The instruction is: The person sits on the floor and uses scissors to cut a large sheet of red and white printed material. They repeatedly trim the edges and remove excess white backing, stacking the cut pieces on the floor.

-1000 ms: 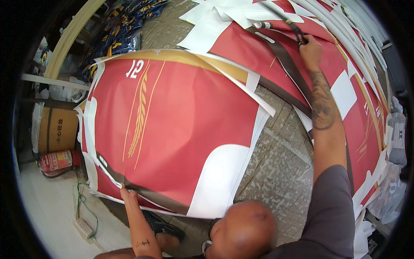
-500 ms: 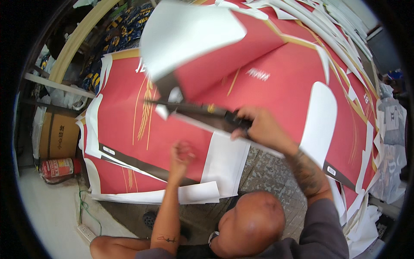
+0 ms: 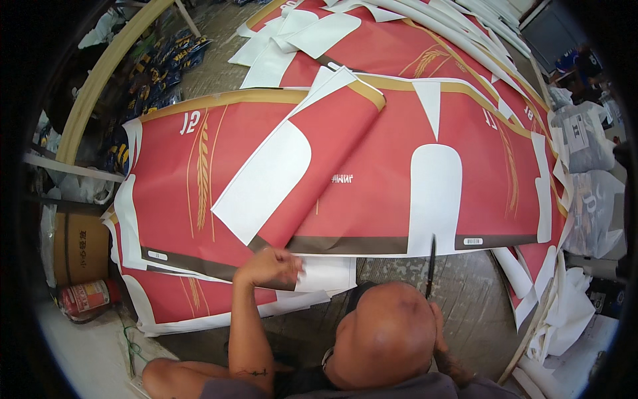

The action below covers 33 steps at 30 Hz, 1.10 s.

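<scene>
My left hand (image 3: pixel 269 267), fingers loosely bent and apart, is over the lower edge of red printed sheets (image 3: pixel 166 173) with gold stripes, wheat designs and white cut-out shapes. A folded red-and-white piece (image 3: pixel 292 159) lies diagonally across their middle. My right hand (image 3: pixel 438 326), mostly hidden behind a bald head (image 3: pixel 385 332) at the lower centre, is closed on long dark scissors (image 3: pixel 430 269). The blades point upward to the white rounded shape (image 3: pixel 435 199) at the sheet's lower edge.
More red sheets and rolls (image 3: pixel 458 33) lie at the back. At left are wooden rails (image 3: pixel 106 80), dark patterned garments (image 3: pixel 159 66), a cardboard box (image 3: pixel 81 246), a red extinguisher (image 3: pixel 84 298) and green cable (image 3: pixel 133 346). Plastic bags (image 3: pixel 591 213) are piled right.
My right hand and scissors have swung from over the sheets down and right, behind the head. The lifted red-and-white piece now lies folded diagonally. My left hand has moved slightly down.
</scene>
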### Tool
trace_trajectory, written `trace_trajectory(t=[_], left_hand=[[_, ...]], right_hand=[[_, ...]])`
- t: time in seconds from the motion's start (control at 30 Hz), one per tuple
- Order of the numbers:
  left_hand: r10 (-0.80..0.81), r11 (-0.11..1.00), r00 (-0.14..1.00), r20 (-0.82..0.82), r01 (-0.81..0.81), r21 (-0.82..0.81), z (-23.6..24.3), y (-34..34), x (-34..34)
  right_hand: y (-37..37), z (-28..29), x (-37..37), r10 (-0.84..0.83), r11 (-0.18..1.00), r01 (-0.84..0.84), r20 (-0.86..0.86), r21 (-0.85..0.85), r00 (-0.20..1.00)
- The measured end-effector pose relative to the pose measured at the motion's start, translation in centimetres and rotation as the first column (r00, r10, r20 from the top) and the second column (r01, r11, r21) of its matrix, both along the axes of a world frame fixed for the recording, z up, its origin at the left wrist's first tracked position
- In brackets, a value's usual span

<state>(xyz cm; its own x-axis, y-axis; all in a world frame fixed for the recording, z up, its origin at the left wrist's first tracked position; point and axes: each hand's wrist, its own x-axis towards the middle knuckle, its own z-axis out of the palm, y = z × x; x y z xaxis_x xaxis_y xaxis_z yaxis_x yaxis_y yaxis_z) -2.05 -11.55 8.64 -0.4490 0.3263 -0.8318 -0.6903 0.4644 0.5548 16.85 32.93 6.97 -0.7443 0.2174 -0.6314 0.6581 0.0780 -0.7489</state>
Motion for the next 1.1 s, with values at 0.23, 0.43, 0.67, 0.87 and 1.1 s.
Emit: trace_trajectory(t=[0.23,0.43,0.67,0.87,1.1], left_hand=[[-0.184,0.483,0.707,-0.683,-0.540,-0.690,-4.6,-1.0,-9.8],[0.107,0.656,0.725,-0.680,-0.565,-0.500,-11.9,-7.5,-11.6],[0.267,0.565,0.299,-0.916,-0.819,-0.102,-13.1,-27.0,-13.6],[-0.049,-0.036,0.401,-0.915,-0.916,-0.400,-1.3,-38.6,-11.6],[-0.202,0.760,0.076,-0.976,-0.617,-0.205,-1.6,-6.3,-11.1]], right_hand=[[2.1,-6.4,3.3,-0.130,0.942,0.127,-0.010,0.311,0.991],[2.8,-7.5,3.5,-0.063,0.918,0.078,-0.051,0.389,0.997],[1.9,-3.6,6.0,-0.049,0.971,0.041,0.030,0.236,0.998],[1.9,-1.9,6.7,-0.010,0.993,-0.004,0.117,0.119,0.993],[1.2,-1.4,5.0,0.087,0.996,-0.084,0.167,-0.021,0.982]])
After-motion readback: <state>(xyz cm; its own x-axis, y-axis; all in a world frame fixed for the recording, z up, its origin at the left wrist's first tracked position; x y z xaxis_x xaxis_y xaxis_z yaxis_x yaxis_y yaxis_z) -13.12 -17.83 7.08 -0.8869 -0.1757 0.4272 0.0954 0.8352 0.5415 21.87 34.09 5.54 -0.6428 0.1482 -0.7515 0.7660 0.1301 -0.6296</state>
